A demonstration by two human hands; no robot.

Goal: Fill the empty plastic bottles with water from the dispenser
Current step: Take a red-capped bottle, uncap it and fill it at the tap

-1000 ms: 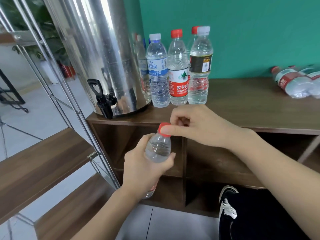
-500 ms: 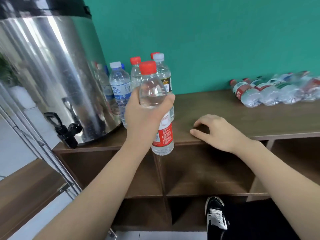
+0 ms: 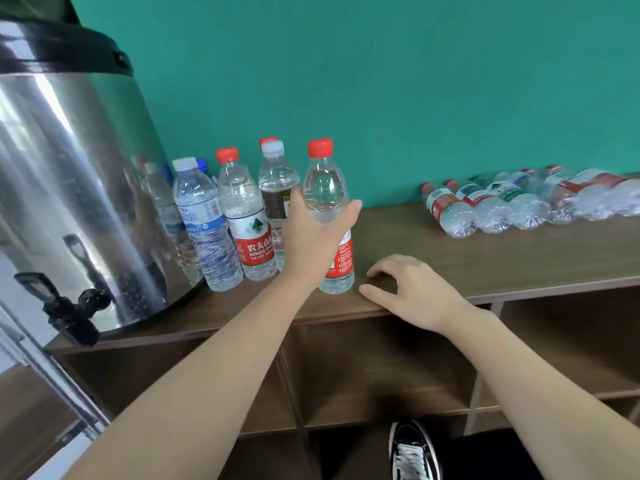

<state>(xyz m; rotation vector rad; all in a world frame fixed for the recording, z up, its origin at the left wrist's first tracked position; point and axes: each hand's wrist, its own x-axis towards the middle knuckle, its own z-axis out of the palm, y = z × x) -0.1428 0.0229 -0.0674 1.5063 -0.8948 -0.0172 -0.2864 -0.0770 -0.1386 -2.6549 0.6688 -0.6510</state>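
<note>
My left hand point(image 3: 313, 237) grips a filled, red-capped bottle point(image 3: 326, 188) that stands upright on the wooden shelf top point(image 3: 450, 261), just right of a row of several filled bottles point(image 3: 239, 216). Beside that row on the left stands the steel water dispenser point(image 3: 69, 188), its black tap point(image 3: 69, 306) jutting over the shelf's front edge. My right hand point(image 3: 412, 289) rests on the shelf's front edge with fingers loosely curled, holding nothing. Several empty bottles point(image 3: 512, 206) lie on their sides at the right rear against the wall.
A teal wall rises behind the shelf. Open cubbies point(image 3: 374, 368) sit under the shelf top. A black-and-white shoe point(image 3: 412, 452) shows at the bottom. A metal-framed rack with wooden boards point(image 3: 31, 410) stands at the lower left.
My left hand has carried the capped bottle from in front of the shelf up and onto the shelf top beside the filled row. My right hand left the cap and settled on the shelf edge.
</note>
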